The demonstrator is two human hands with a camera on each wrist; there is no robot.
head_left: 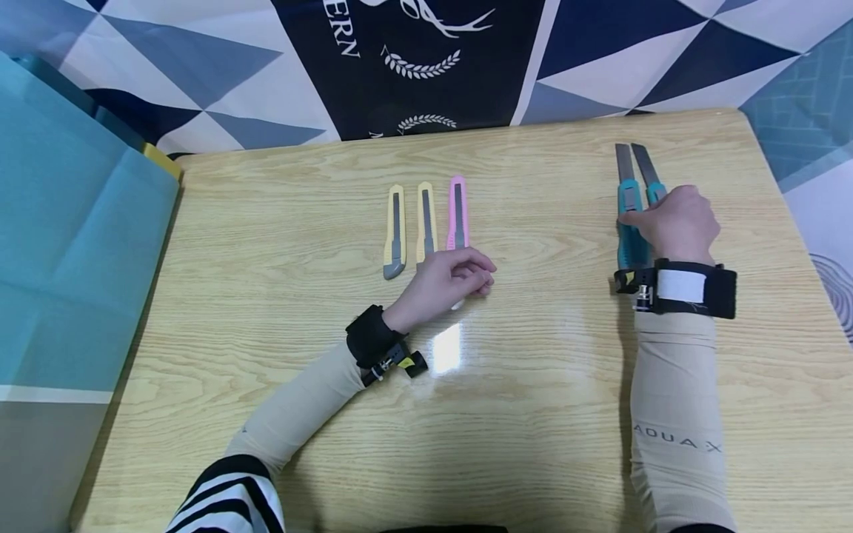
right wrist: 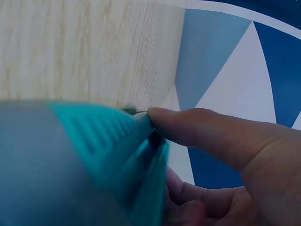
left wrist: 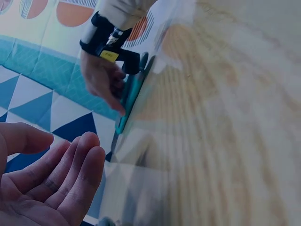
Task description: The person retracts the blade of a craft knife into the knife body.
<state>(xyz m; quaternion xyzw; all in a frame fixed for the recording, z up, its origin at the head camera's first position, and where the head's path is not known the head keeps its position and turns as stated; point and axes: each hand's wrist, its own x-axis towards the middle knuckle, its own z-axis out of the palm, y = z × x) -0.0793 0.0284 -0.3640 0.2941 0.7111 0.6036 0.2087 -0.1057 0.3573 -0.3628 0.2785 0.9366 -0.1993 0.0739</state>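
My right hand [head_left: 681, 222] is at two teal utility knives lying side by side on the right of the table. Its thumb lies on the left teal knife [head_left: 626, 240], and the fingers cover much of the right teal knife [head_left: 656, 191]. Grey blades stick out at the far ends of both. In the right wrist view, thumb and fingers grip the teal handles [right wrist: 101, 136]. My left hand [head_left: 448, 281] holds nothing, its fingers loosely bent. It overlaps the lower parts of a pink utility knife [head_left: 457, 211] and a yellow one [head_left: 426, 218].
Another yellow utility knife [head_left: 395, 229] lies left of those, parallel to them. All lie on a light wood table [head_left: 280, 244]. A blue-covered block [head_left: 67, 222] stands along the left edge, and a patterned cloth [head_left: 253, 66] hangs behind the far edge.
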